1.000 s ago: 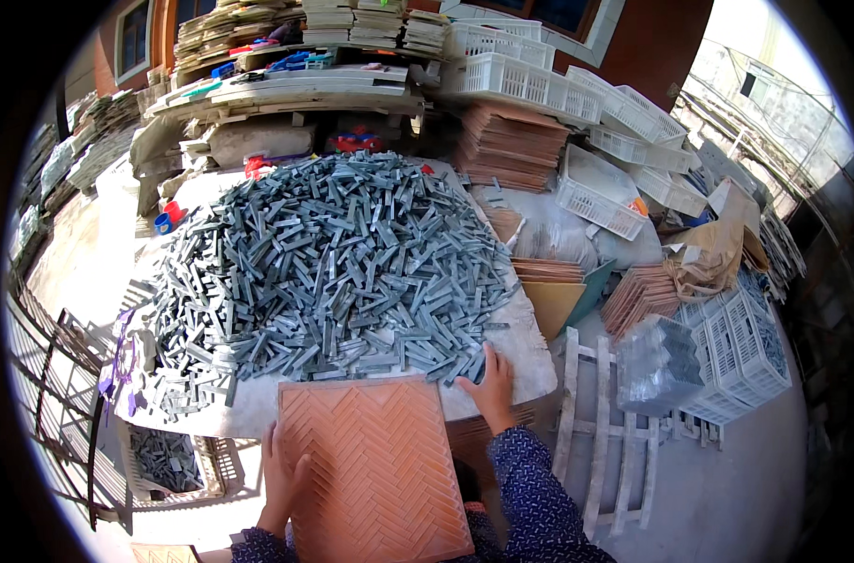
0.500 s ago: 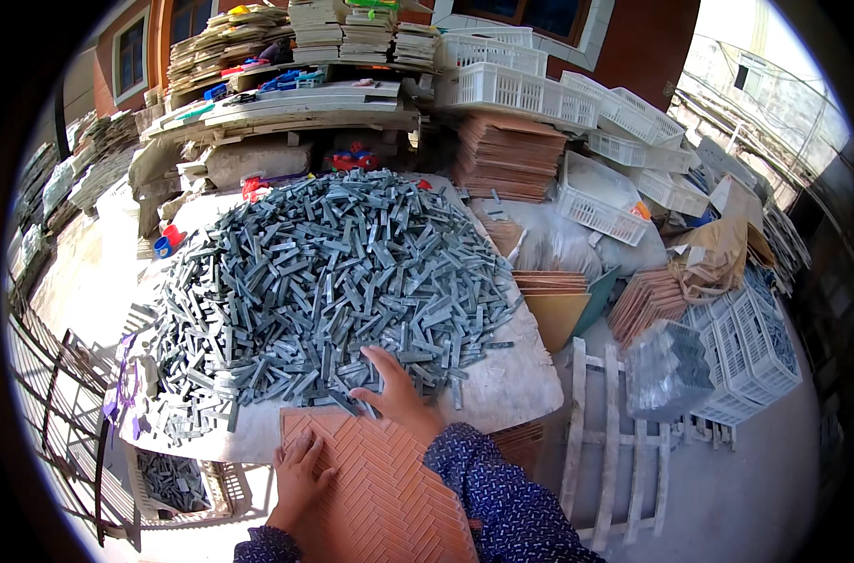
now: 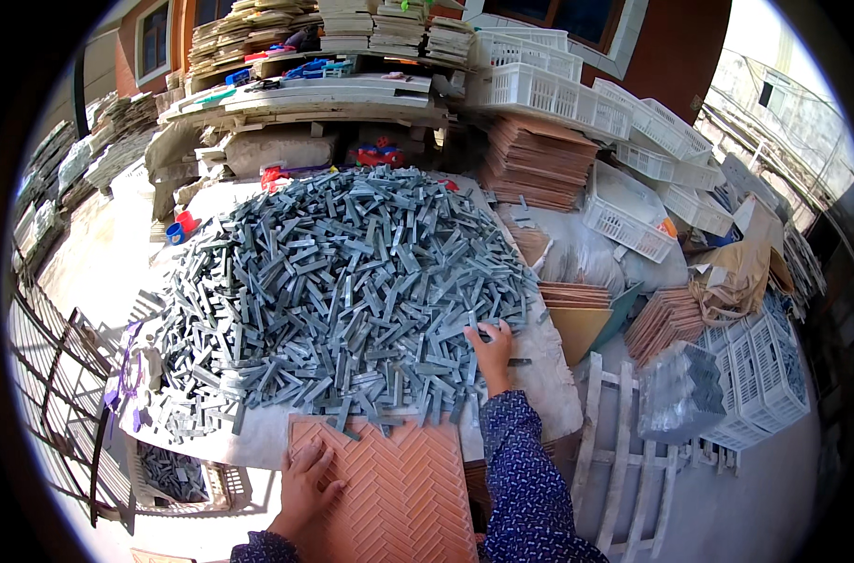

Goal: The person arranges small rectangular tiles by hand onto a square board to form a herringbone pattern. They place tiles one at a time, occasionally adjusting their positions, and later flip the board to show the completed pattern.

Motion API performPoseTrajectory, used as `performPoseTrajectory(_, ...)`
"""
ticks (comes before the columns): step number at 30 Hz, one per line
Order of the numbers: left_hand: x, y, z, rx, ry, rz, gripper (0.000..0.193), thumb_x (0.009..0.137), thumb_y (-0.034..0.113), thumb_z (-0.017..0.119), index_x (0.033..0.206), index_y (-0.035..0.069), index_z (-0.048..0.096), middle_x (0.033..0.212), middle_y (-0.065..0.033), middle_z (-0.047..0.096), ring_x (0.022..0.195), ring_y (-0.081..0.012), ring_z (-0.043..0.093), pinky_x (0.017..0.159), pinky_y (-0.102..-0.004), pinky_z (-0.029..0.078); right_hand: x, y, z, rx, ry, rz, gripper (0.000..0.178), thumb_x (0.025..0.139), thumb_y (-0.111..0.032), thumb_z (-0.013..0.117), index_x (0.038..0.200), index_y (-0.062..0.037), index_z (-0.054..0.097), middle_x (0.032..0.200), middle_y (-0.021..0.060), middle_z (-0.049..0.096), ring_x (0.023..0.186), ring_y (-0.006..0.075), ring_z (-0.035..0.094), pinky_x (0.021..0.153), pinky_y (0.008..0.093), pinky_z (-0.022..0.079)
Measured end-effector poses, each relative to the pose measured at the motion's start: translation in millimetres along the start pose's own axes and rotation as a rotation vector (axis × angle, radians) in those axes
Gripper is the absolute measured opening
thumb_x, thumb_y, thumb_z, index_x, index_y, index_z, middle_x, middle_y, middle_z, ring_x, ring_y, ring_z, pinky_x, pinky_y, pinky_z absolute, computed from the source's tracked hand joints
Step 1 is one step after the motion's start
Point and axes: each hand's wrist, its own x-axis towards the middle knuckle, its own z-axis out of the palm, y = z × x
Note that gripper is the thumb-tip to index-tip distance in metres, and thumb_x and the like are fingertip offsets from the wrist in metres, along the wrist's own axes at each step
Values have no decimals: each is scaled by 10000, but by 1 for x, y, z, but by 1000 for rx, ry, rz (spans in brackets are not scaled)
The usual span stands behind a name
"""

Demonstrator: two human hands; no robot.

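Note:
An orange herringbone-patterned tray (image 3: 399,497) with slots juts out from the near edge of the table. My left hand (image 3: 305,483) lies on its left side, fingers stretched out over the surface. Beyond the tray rises a broad heap of small grey tile strips (image 3: 324,291). At the heap's right edge, my right hand (image 3: 493,355) has thumb and fingers curled around what looks like a grey tile strip, partly hidden by the fingers. A few strips lie across the tray's far edge. The visible slots hold no strips.
The pale tabletop (image 3: 549,399) shows around the heap. Below its left side sits a crate of grey strips (image 3: 219,488). A wooden ladder-like frame (image 3: 624,455) and a wrapped tile stack (image 3: 678,389) stand at the right. White plastic crates (image 3: 530,89) and orange trays (image 3: 538,161) are stacked behind.
My right hand has moved right and away from me, from above the tray's far edge to the heap's right edge, and its fingers have closed. The left hand stays on the tray.

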Motion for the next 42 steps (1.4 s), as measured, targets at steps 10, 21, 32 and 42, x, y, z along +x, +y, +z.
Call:
performPoseTrajectory(10,4,-7,-5,-4,-15,7,609,720,377,719,1233,85,567,1329,-125,492,1248,-268,441,1075,-529,188,-61,-142,9,307,-392,-446,458,779,-305,718,1130,-40,592,1148,173,576,1106,325,530,948,402,410)
performPoseTrajectory(21,-4,1,-6,-66,-83,-55,583,741,411,688,1231,115,578,1336,-116,486,1257,-257,436,1091,-536,158,130,8,24,-188,-213,3,663,787,-533,627,1186,-5,574,1296,192,484,1171,336,462,983,393,364)
performPoseTrajectory(32,9,7,-9,-52,-42,-50,589,731,388,702,1225,95,573,1342,-106,477,1256,-258,434,1092,-536,162,35,-69,20,-19,-147,-497,346,722,-318,749,970,-87,681,1121,138,566,1074,337,507,929,417,398)
performPoseTrajectory(42,-1,-1,-5,-41,-80,-61,606,755,450,670,1269,152,548,1385,-97,443,1282,-238,409,1095,-548,151,106,10,31,160,-478,107,688,860,-427,614,1359,-11,387,1467,185,281,1310,345,340,1059,393,304)
